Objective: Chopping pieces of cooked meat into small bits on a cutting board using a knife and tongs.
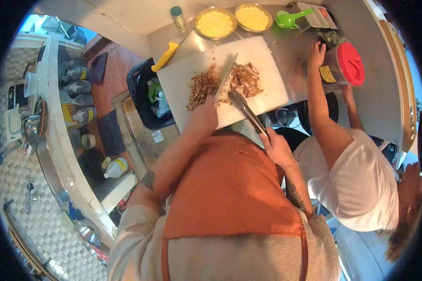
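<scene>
My left hand (203, 114) is closed around a knife whose blade (227, 76) stands slightly blurred over a white cutting board (179, 80). Left of the blade lies a pile of finely chopped brown food (202, 84), perhaps meat. Browned strips (246, 80) of similar food lie on the blade's right. My right hand (277, 146) grips metal tongs (250, 114), their dark tips near the lower edge of the strips. The knife's handle is hidden in my left hand.
Two bowls of yellow shredded food (215, 24) (254, 18), a yellow-handled knife (166, 56) and a shaker (177, 15) sit behind the board. A black bin (135, 91) is left. At right, a co-worker's hands (316, 54) are at a red-lidded container (332, 65).
</scene>
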Tool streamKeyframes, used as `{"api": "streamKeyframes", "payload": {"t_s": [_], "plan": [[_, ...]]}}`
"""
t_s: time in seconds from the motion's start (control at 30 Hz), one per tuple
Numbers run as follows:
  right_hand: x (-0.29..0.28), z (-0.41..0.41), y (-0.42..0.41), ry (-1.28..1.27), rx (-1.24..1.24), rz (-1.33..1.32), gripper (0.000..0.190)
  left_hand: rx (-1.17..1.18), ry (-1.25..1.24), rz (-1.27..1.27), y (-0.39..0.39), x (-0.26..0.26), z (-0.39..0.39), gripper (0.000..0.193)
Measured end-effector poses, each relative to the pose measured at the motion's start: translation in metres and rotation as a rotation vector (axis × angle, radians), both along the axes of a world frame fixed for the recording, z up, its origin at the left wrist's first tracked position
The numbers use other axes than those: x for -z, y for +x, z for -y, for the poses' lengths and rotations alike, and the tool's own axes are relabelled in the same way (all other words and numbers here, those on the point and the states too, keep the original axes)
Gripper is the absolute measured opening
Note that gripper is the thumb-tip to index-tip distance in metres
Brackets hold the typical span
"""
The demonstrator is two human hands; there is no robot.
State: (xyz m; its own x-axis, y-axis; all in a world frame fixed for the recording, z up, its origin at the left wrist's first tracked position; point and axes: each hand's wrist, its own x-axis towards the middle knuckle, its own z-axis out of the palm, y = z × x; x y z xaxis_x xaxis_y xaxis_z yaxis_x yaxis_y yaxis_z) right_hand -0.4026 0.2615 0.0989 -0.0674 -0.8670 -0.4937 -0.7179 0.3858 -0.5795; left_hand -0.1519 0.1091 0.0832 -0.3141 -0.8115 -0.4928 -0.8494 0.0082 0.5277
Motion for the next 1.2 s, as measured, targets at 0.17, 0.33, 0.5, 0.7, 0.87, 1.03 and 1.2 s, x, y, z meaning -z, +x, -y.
{"api": "streamKeyframes", "payload": {"t_s": [0.17, 0.33, 0.5, 0.7, 0.87, 1.03, 1.2], "plan": [[0.001, 0.010, -0.001, -0.016, 0.007, 0.010, 0.034, 0.089, -0.006, 0.067, 0.011, -0.032, -0.003, 0.025], [-0.002, 0.020, 0.007, -0.024, -0.043, -0.063, 0.034, 0.128, -0.012, 0.119, 0.016, -0.025, 0.002, 0.025], [0.002, 0.021, 0.009, -0.031, -0.008, -0.063, 0.034, 0.172, 0.008, 0.167, 0.037, -0.020, -0.004, 0.023], [-0.003, 0.026, 0.011, -0.013, -0.012, -0.069, 0.034, 0.250, -0.074, 0.160, 0.030, -0.039, 0.019, 0.022], [-0.003, 0.032, 0.019, -0.064, 0.010, -0.091, 0.034, 0.197, -0.053, 0.149, 0.045, 0.000, 0.015, 0.023], [-0.005, 0.034, 0.022, -0.028, -0.019, -0.098, 0.033, 0.292, -0.009, 0.233, 0.045, -0.057, 0.025, 0.024], [-0.005, 0.035, 0.028, 0.032, -0.071, -0.102, 0.036, 0.309, -0.142, 0.119, 0.046, -0.009, 0.034, 0.021]]}}
